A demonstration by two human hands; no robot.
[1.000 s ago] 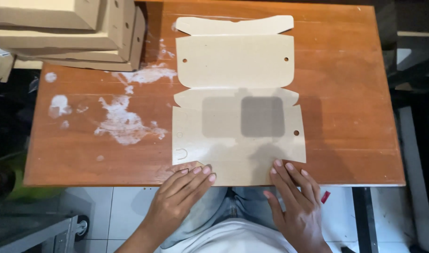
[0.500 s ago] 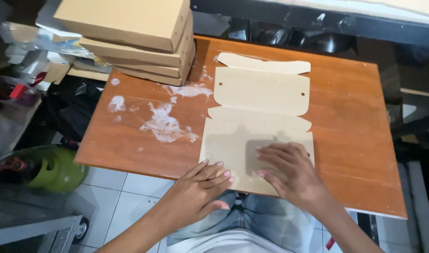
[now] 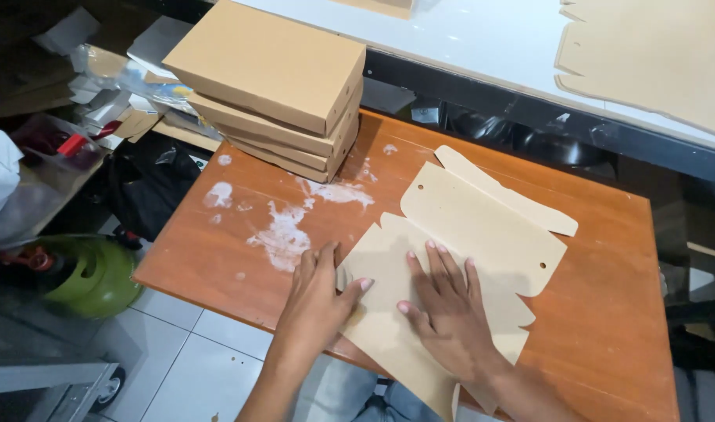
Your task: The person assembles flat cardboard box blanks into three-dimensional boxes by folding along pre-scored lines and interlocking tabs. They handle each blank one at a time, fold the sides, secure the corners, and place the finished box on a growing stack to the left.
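On table (image 3: 607, 258) | both hands flat on cardboard blank (image 3: 482, 227) | blank's near edge hidden

Left hand (image 3: 314, 301): palm down, fingers together pointing forward, thumb spread toward the right hand. Right hand (image 3: 450, 312): flat, palm down, fingers fanned, just beside the left. Both forearms bare.
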